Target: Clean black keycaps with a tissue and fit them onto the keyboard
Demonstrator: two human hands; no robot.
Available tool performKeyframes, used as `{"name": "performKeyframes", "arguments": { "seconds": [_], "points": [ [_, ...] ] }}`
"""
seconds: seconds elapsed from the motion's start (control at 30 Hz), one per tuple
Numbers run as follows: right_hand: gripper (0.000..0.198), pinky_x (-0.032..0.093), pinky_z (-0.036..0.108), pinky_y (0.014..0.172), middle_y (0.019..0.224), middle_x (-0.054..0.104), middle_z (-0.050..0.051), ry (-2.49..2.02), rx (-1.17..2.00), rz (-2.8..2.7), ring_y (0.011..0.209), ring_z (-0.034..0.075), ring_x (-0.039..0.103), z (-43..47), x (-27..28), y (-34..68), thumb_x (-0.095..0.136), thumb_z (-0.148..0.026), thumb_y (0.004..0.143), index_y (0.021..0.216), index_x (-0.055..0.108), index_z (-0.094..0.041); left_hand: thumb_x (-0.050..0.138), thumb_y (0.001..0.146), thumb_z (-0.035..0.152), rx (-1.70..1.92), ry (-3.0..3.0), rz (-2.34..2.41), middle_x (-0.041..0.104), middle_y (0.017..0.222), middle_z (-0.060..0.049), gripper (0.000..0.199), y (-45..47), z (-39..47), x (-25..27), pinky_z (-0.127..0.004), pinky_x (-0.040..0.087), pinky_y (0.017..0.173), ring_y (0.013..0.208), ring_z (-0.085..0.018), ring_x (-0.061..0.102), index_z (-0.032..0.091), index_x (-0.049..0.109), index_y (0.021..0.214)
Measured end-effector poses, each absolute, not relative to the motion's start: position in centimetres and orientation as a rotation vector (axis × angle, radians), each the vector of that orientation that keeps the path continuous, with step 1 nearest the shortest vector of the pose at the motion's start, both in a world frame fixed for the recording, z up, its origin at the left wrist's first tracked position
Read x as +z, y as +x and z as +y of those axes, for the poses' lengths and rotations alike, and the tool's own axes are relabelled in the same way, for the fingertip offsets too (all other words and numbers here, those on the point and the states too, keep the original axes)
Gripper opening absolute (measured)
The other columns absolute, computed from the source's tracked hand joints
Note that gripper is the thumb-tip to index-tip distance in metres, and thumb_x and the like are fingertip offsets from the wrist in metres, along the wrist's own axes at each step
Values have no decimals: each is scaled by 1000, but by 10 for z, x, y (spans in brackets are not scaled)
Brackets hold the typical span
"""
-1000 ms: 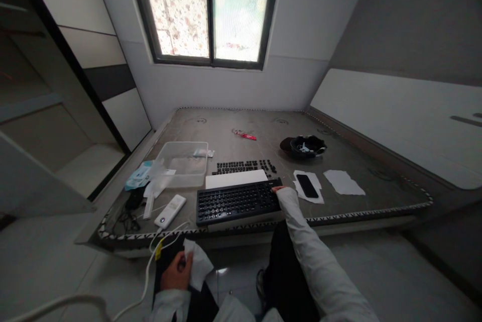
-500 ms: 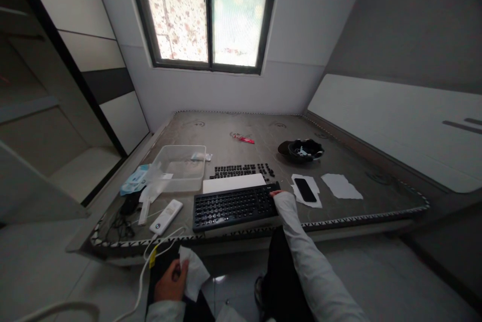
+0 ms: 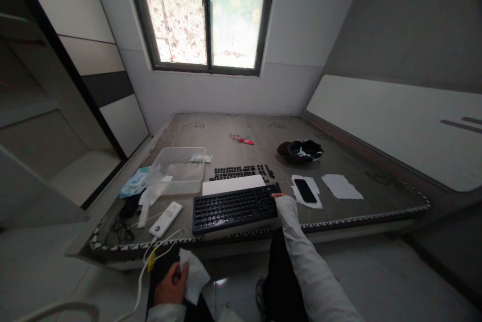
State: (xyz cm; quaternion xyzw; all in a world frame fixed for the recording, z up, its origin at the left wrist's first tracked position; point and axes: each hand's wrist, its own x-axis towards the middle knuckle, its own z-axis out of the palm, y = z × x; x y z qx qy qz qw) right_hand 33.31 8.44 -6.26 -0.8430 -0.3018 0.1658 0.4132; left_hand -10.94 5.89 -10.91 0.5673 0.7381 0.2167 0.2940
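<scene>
The mattress (image 3: 256, 157) spans the middle of the frame, sitting a little lower than a second ago together with everything on it, since the whole view has shifted. On it, at lower centre near the front edge, the black keyboard (image 3: 233, 210) lies at a slight slant, keeping the same place against its surroundings; many of its key positions look bare, though the dark surface makes single ones hard to make out. The clear plastic box (image 3: 188, 189) stands left of centre, its near left corner blurred against some pale wrapping. A flat white piece (image 3: 233, 185) shows as a strip beyond the keyboard, which hides its nearer part. At lower left, the left hand (image 3: 171, 284) stays over the person's dark-clad leg, its fingers curled round a crumpled white tissue (image 3: 196, 278), part of which the hand covers. The right hand (image 3: 277, 195) remains at the keyboard's right end, touching it near the upper corner; most of that hand is hidden by the sleeve, and I cannot tell whether its fingers grip the edge or only rest there. Smallest, the loose black keycaps (image 3: 229, 171) lie in rows just beyond the white piece, their markings too small to read.
</scene>
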Motion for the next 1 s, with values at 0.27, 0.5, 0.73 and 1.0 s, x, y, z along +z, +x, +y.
{"name": "performKeyframes", "arguments": {
  "seconds": [0.27, 0.5, 0.73, 1.0],
  "points": [
    [26, 50, 27, 69, 84, 76, 11, -2098, 421, -767, 79, 23, 69, 84, -65, 331, 60, -37, 73, 78, 75, -17, 52, 73, 50, 602, 1525, 1973, 59, 57, 2, 27, -108, 58, -103, -27, 43, 60, 59, -20, 60, 26, 64, 76],
    [20, 49, 27, 63, 75, 76, 8, -2149, 442, -734, 72, 23, 69, 87, -66, 338, 62, -35, 70, 71, 75, -19, 49, 74, 51, 614, 1500, 1976, 59, 58, 1, 29, -107, 58, -104, -28, 42, 61, 60, -21, 60, 25, 63, 76],
    [21, 49, 26, 65, 77, 76, 9, -2136, 426, -761, 72, 22, 69, 90, -70, 337, 62, -33, 72, 73, 75, -17, 48, 76, 49, 589, 1513, 1971, 60, 60, 0, 30, -105, 57, -103, -28, 42, 62, 62, -21, 61, 24, 64, 80],
    [22, 49, 26, 71, 80, 75, 7, -2128, 366, -875, 76, 21, 67, 89, -72, 337, 58, -34, 75, 78, 72, -17, 48, 78, 49, 551, 1569, 1987, 58, 58, 1, 29, -106, 57, -109, -27, 42, 61, 61, -21, 60, 25, 64, 80]
  ]
}}
